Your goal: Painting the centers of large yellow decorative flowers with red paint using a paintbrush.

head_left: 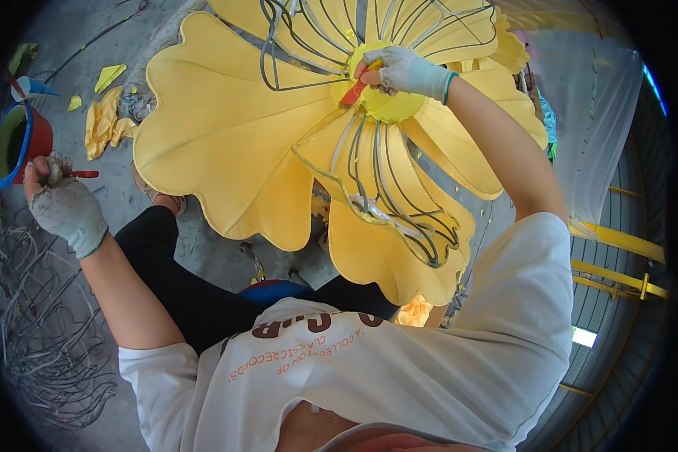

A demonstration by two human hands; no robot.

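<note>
A large yellow flower shape (pixel 226 128) spreads before me, with broad scalloped petals and dark wire frames showing on some of them. My right hand (pixel 403 71), in a whitish knit glove, is closed on a red-and-yellow hand tool (pixel 356 92). The tool's red end points down and left, at the edge of the bright yellow round centre (pixel 395 107). On the left, my gloved left hand (pixel 64 207) is closed beside a red bucket (pixel 41 135) with a blue rim. A thin red-handled tool (pixel 84 174) sticks out from its fingers; its other end is hidden.
Tangled grey wires (pixel 49 331) cover the floor at lower left. Yellow scraps (pixel 104 124) and a blue-and-white cup (pixel 34 88) lie beyond the bucket. Clear plastic sheeting (pixel 584 135) hangs at right, by yellow rails (pixel 621 242).
</note>
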